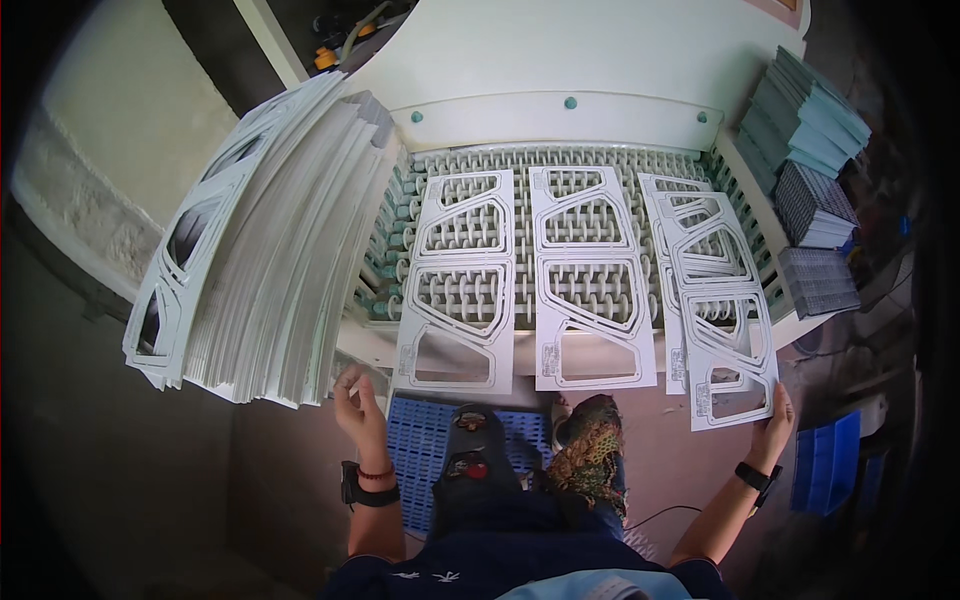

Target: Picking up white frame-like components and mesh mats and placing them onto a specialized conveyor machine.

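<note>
My right hand (773, 425) grips the lower right edge of a white cut-out panel (735, 409). That panel slants over another white panel (676, 350), which it partly hides. My left hand (360, 405) is raised below the near edge of the tall stack of panels (270, 270), its fingers loosely curled and apart, with nothing visible in them. Two more panels, a left one (503, 290) and a middle one (545, 300), lie side by side on the roller conveyor (590, 155). Their near ends overhang its front edge.
A pale machine cover (560, 60) rises behind the rollers. Piled grey and bluish racks (805, 130) stand along the right side. Below are a blue slatted mat (410, 450) under my feet and a blue bin (827, 460) at the lower right.
</note>
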{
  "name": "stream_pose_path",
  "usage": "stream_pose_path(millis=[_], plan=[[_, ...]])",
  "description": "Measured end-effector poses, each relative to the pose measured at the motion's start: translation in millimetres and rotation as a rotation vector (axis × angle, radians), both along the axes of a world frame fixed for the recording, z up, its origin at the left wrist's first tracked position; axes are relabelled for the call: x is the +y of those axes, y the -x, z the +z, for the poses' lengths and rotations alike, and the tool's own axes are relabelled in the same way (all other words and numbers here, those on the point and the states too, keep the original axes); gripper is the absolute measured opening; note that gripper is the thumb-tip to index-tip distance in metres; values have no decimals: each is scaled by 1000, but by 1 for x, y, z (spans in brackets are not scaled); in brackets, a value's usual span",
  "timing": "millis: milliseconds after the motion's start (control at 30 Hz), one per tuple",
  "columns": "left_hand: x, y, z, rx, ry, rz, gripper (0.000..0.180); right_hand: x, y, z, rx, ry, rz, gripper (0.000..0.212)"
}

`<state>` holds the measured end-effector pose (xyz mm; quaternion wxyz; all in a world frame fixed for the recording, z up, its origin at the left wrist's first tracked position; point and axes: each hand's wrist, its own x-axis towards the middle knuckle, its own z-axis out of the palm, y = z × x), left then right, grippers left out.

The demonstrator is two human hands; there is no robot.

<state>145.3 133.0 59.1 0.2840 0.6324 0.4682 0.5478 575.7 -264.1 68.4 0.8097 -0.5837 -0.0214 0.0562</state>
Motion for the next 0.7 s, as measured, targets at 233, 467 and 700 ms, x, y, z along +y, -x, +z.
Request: stream_pose_path(millis=[233,467,700], plan=[[-23,-6,8,259,-273,11,24,-3,40,1,74,-154,-34,15],[-38,-11,10,308,-346,-42,27,18,60,4,12,-534,316,22],[-52,10,31,339,-536,-66,27,55,86,16,-16,-813,556,29]])
